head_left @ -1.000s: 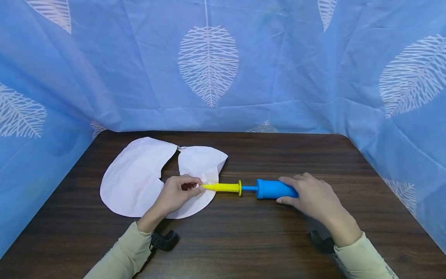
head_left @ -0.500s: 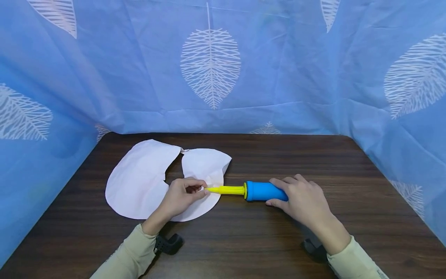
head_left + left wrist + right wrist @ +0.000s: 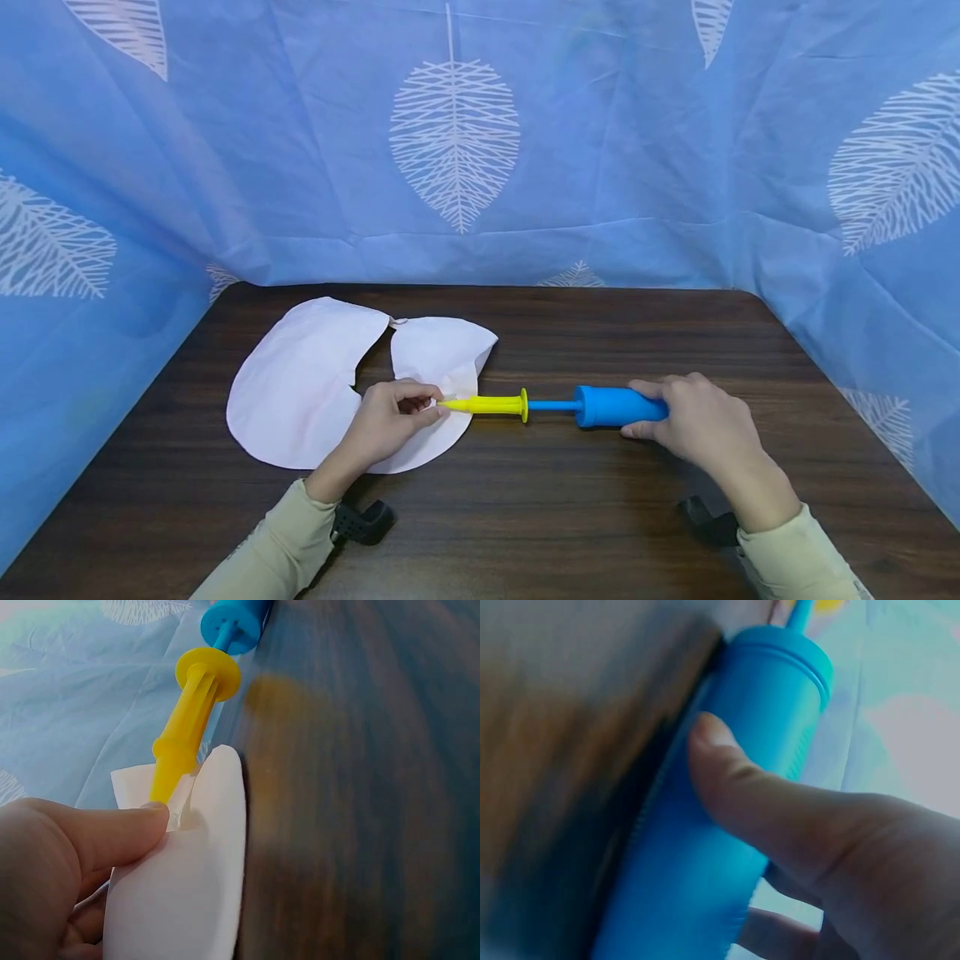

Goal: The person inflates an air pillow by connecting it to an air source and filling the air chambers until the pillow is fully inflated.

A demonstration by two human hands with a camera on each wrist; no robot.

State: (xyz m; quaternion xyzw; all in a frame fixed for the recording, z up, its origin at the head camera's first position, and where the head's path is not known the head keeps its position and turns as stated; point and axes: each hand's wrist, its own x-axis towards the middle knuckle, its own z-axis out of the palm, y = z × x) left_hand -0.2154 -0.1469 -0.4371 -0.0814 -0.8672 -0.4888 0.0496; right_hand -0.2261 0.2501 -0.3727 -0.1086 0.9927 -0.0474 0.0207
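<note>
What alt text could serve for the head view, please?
The left hand pinches the yellow nozzle of a hand pump at a flat white sheet on a dark table; the right hand grips the blue barrel.

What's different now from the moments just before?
The right hand first pushed the blue barrel left against the yellow nozzle, then drew it back right, baring the blue rod again. Nothing was let go: the left hand still pinches the white sheet at the nozzle's tip.

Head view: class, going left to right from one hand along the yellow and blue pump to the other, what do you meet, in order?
Left hand, yellow tube, blue rod, blue cylinder, right hand.
</note>
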